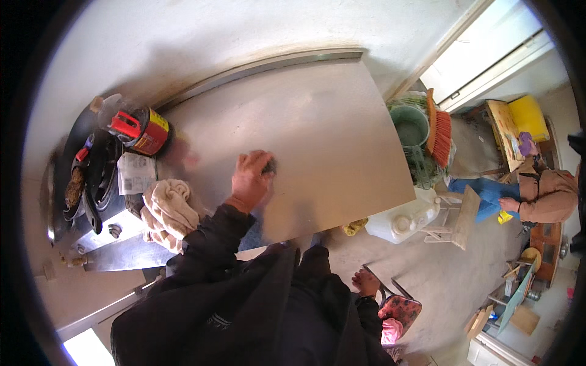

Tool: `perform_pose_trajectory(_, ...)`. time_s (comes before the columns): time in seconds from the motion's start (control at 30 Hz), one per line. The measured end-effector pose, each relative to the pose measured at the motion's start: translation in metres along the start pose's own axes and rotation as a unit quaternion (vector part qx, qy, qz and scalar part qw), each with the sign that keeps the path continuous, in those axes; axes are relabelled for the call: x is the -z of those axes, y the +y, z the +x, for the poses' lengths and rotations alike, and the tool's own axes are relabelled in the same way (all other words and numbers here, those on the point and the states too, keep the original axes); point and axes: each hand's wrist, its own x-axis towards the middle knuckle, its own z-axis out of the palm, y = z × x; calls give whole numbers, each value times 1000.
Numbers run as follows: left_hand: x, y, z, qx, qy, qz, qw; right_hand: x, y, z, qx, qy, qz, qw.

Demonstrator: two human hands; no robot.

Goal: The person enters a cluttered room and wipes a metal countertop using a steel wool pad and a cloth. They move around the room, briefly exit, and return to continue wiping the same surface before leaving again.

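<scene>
My left hand (249, 180) reaches onto a broad metal-topped table (339, 137), its fingers curled round a small dark scrubber-like object (270, 165). Blur hides the object's exact kind. My right hand (365, 282) hangs low at my right side beside a chair or stool with a patterned red seat (400, 311); nothing shows in its loosely bent fingers. Left of the table's bare top are a beige towel (169, 206) and a container with a red and yellow label (151, 137).
Black pans (103, 178) sit on a cooktop at left. Beyond the table's right edge are a green plastic dipper (409, 126), a red-bristled broom head (440, 132), a white plastic jug (400, 222) and a wooden stool (464, 219). Another person (547, 196) holds a purple cloth at a far table.
</scene>
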Motion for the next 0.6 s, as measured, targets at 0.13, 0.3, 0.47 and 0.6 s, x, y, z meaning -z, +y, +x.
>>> perform_pose_trajectory(0.13, 17, -44, 22, 76, 40, 55, 995, -51, -80, -26, 108, 67, -83, 988)
perform_pose_trajectory(0.3, 38, -95, 46, 187, 98, 140, 967, -124, -173, -52, 249, 75, -124, 958)
perform_pose_trajectory(0.47, 34, -118, 82, 209, 25, 135, 968, -192, -233, -60, 418, 93, -258, 866)
perform_pose_trajectory(0.6, -15, -61, 100, 19, -51, 42, 998, -231, -255, -42, 485, 80, -323, 808)
